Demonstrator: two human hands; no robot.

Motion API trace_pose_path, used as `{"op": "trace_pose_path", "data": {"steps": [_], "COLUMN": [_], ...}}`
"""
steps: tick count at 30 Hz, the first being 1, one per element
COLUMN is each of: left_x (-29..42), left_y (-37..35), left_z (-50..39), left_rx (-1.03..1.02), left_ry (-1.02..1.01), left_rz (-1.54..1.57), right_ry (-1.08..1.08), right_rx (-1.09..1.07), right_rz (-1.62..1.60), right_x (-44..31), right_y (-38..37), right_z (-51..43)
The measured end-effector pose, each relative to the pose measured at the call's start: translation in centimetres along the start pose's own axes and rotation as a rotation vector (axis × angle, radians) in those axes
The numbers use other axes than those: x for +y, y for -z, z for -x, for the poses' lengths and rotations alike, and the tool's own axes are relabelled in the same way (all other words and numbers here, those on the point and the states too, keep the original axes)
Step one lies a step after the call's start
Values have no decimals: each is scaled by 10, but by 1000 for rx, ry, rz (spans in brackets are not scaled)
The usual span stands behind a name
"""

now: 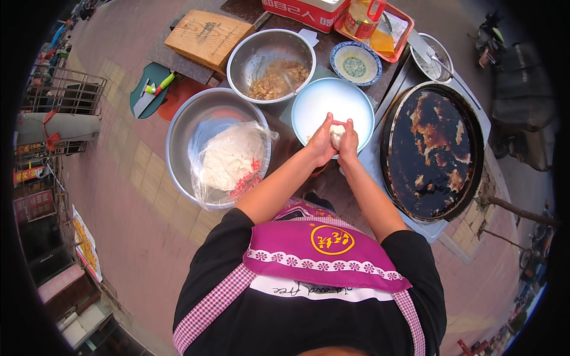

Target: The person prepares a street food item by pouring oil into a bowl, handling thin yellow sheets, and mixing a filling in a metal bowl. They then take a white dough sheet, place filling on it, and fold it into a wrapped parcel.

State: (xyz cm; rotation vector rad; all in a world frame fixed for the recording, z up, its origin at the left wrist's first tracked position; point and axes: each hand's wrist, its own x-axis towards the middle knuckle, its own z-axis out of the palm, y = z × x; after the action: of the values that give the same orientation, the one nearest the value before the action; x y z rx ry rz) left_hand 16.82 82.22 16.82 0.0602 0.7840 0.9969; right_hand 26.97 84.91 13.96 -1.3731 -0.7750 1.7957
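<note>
Cupped together over a white basin [331,100] with a pale blue rim, my left hand [321,141] and my right hand [349,141] hold a small lump of white dough [337,135] between them. The thumbs and fingers point away from me. Left of my hands, a large metal basin [178,133] contains a mass of pale dough [222,167], partly wrapped in a clear plastic bag [260,133] with red print. Beyond it sits a metal bowl [249,55] of brownish minced filling [276,80], with a metal utensil [288,81] standing in it.
A round black pan [438,147] with oil and browned scraps stands at right. Behind are a patterned bowl [355,63], a red tray [403,49] with an oil jug [363,18], a metal spatula [423,46] across a bowl, and a wooden box [209,38]. A knife [149,95] lies far left.
</note>
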Motion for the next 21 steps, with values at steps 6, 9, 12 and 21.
{"op": "trace_pose_path", "data": {"steps": [6, 9, 12, 21], "left_x": [4, 11, 9, 19], "left_y": [28, 48, 55, 69], "left_z": [21, 41, 46, -13], "left_rx": [380, 350, 378, 134], "left_ry": [-142, -197, -491, -863], "left_rz": [-425, -851, -1333, -1876], "right_ry": [451, 821, 952, 842], "right_rx": [76, 22, -152, -55], "right_rz": [856, 1384, 1532, 1657], "right_x": [20, 12, 7, 12], "right_y": [22, 17, 1, 14], "right_z": [-18, -27, -45, -52]}}
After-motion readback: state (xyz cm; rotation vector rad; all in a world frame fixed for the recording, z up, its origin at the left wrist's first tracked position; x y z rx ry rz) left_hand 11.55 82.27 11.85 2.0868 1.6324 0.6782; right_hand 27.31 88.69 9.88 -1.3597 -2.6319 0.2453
